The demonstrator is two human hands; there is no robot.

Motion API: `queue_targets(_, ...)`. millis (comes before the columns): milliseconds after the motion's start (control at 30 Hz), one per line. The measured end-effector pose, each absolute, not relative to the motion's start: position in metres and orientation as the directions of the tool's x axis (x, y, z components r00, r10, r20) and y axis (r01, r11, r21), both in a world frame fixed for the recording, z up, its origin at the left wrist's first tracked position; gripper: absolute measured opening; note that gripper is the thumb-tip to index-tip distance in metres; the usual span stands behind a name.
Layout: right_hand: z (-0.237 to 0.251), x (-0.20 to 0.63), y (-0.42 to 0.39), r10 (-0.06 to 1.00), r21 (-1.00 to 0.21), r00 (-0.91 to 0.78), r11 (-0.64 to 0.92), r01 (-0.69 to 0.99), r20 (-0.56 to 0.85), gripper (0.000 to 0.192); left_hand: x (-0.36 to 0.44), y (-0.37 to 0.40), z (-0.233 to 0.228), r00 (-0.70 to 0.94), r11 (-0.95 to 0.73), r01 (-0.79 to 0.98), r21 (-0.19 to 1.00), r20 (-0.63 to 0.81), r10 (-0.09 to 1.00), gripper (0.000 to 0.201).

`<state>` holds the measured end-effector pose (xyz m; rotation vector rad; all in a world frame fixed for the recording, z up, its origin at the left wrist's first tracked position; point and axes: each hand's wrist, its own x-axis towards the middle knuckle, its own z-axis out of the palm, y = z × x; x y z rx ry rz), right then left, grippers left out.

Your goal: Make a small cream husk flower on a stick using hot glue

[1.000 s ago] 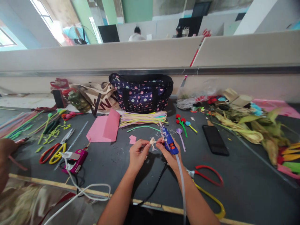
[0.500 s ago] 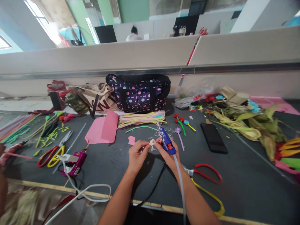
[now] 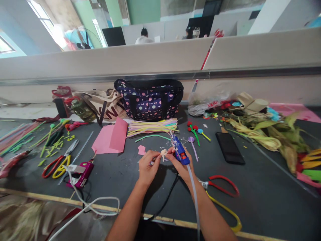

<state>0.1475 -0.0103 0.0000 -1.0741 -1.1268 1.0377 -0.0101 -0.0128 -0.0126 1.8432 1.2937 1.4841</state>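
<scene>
My left hand pinches a small cream flower-like piece between thumb and finger; its exact kind is hard to make out. In my right hand rests a blue glue gun, nozzle pointing away from me, with a glue stick trailing from its back end. My right thumb and fingertip also reach the cream piece from the other side. Whitish crumbs cling to the nozzle. Just beyond my hands lies a bundle of pastel pipe cleaners, and a small pink paper scrap sits at the left.
Red-and-yellow scissors lie by my right forearm, another pair at the left. A phone, pipe-cleaner flowers and dried husks are rightward. A patterned bag stands behind; a magenta device with white cord lies left.
Another person's hand and a pink strip at the far left edge have gone out of view. My hands keep nearly the same pose; the whole view has shifted slightly.
</scene>
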Motion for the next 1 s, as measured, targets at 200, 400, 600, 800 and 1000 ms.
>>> queue_targets(200,0.005,0.148,-0.009,0.977,-0.984,0.161,0.158,-0.084,0.143,0.025,-0.009,-0.012,-0.014,-0.085,-0.395,0.317,0.862,0.441,0.893,0.011)
queue_targets(400,0.003,0.149,-0.007,0.968,-0.983,0.223,0.143,-0.115,0.115,0.030,-0.011,-0.004,-0.019,-0.187,-0.086,-0.170,0.982,0.054,0.981,0.044)
queue_targets(600,0.006,0.149,-0.005,0.972,-0.993,0.236,0.016,-0.121,-0.013,0.035,-0.015,0.001,-0.013,-0.129,0.055,-0.447,0.893,-0.125,0.984,0.049)
queue_targets(800,0.003,0.148,-0.005,0.976,-0.989,0.217,0.009,-0.146,-0.023,0.037,-0.014,-0.002,-0.009,-0.109,0.120,-0.457,0.881,-0.190,0.976,0.037)
queue_targets(1000,-0.001,0.149,-0.005,0.986,-0.990,0.166,0.022,-0.142,-0.002,0.037,-0.009,-0.005,-0.015,-0.123,0.089,-0.309,0.947,-0.132,0.984,0.031)
